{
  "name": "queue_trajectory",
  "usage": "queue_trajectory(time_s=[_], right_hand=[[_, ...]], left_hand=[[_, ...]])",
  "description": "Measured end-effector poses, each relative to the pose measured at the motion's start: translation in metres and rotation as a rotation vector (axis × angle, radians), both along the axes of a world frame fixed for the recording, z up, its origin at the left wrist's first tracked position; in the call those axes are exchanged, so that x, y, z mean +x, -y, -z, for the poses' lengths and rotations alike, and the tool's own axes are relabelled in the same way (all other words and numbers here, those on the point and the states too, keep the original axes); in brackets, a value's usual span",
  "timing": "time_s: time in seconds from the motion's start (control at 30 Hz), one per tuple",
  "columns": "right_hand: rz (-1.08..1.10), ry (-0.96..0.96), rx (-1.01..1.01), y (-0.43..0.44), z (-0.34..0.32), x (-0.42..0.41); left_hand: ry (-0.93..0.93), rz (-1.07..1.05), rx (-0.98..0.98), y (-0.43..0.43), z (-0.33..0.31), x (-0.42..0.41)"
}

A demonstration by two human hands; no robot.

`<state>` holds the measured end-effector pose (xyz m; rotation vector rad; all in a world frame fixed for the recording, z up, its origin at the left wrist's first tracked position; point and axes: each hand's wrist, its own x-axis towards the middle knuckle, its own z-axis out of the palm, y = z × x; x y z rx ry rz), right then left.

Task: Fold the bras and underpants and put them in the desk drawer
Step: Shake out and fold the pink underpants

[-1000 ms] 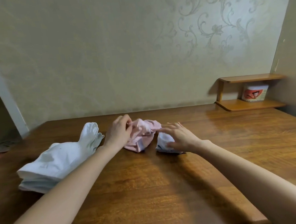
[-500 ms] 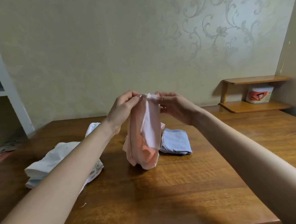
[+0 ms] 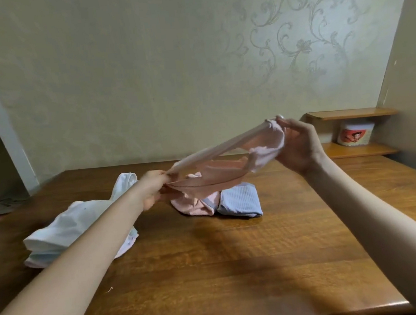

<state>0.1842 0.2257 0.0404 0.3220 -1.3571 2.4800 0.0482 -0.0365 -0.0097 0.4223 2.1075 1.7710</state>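
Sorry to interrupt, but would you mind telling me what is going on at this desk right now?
A person is sorting underwear on a wooden desk. Both hands hold a pink pair of underpants stretched in the air: the left hand grips one end low, the right hand pinches the other end higher up. Below it lie a bunched pink garment and a folded blue one, touching each other. A pile of white garments sits to the left. No drawer is in view.
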Motion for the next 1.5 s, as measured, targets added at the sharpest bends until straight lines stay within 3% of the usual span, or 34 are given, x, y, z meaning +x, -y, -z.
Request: queue_trajectory(time_s=[0.13,0.2,0.27,0.37,0.4,0.47,0.5,0.57,0.63,0.67,0.73,0.8,0.9,1.0,1.13,1.23,1.33,1.4,1.47,1.5], right_hand=[[0.015,0.071,0.001,-0.005,0.018,0.002],[0.044,0.134,-0.03,-0.005,0.027,0.002],[0.086,0.191,-0.082,-0.004,0.034,0.001],[0.079,0.224,-0.163,-0.002,0.037,0.006],[0.052,0.223,-0.146,-0.002,0.036,0.009],[0.061,0.204,-0.108,-0.007,0.033,0.016],[0.102,0.168,-0.097,-0.012,0.031,0.019],[0.168,0.074,-0.074,-0.019,0.025,0.024],[0.137,0.006,-0.021,-0.024,0.018,0.025],[0.106,-0.004,0.038,-0.024,0.014,0.025],[0.062,0.04,0.227,-0.025,0.01,0.025],[0.042,0.087,0.365,-0.028,0.008,0.027],[0.018,0.081,0.438,-0.029,0.01,0.029],[-0.047,0.051,0.34,-0.026,0.016,0.024],[-0.039,0.01,0.153,-0.01,0.02,0.02],[0.043,0.052,0.008,0.005,0.02,0.018],[0.249,0.152,0.274,0.014,0.022,0.013],[0.611,0.265,0.751,0.013,0.03,0.006],[0.96,0.386,1.316,0.0,0.043,-0.003],[1.045,0.464,1.499,-0.006,0.047,-0.004]], left_hand=[[0.372,0.28,0.675,0.005,-0.008,0.0],[0.332,0.391,0.808,-0.001,-0.013,0.008],[0.374,0.397,0.818,0.002,-0.019,0.013],[0.216,0.687,0.778,0.007,-0.025,0.016],[0.24,0.783,0.773,0.009,-0.03,0.015],[0.201,0.853,0.511,0.011,-0.039,0.018],[-0.017,0.737,0.286,0.012,-0.043,0.026],[-0.628,0.458,-0.275,0.013,-0.046,0.032],[-0.991,0.282,-0.656,0.011,-0.042,0.027],[-1.091,0.231,-0.722,0.011,-0.039,0.025],[-1.163,0.223,-0.671,0.013,-0.036,0.024],[-1.092,0.218,-0.5,0.018,-0.037,0.018],[-0.729,0.242,-0.131,0.02,-0.038,0.014],[-0.306,0.294,0.272,0.019,-0.036,0.016],[0.27,0.707,0.913,0.029,-0.026,0.011],[0.198,0.621,0.988,0.032,-0.028,0.011],[-0.032,0.485,0.745,0.02,-0.027,0.024],[0.024,0.423,0.569,0.011,-0.026,0.022],[-0.15,0.069,0.503,0.007,-0.023,0.016],[-0.207,-0.024,0.46,0.007,-0.023,0.017]])
